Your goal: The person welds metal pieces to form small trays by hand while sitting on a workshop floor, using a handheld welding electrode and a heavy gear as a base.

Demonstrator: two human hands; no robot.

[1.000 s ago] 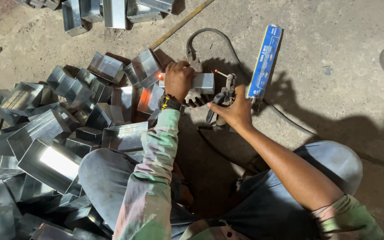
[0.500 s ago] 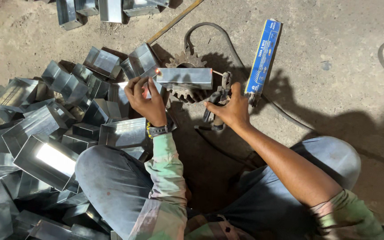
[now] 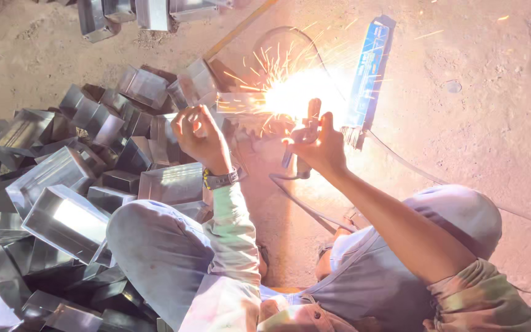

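My left hand (image 3: 201, 134), with a watch on the wrist, grips the near end of a short shiny metal box piece (image 3: 236, 103) that lies on the ground ahead of me. My right hand (image 3: 318, 144) is closed on a welding electrode holder (image 3: 310, 120), whose tip points at the far end of that piece. A white-hot arc (image 3: 293, 92) burns there and throws sparks up and to the left. The glare washes out the joint and the gear-shaped block under it.
A large heap of shiny metal box pieces (image 3: 69, 184) fills the left side, and more lie at the top (image 3: 149, 12). A long blue carton (image 3: 369, 74) rests right of the arc. A cable (image 3: 413, 169) runs across the dirt floor. My knees are bent below.
The arc has struck and sparks fly where there were none. My left hand has set the box piece down and slid to its near end. My right hand has brought the holder to it.
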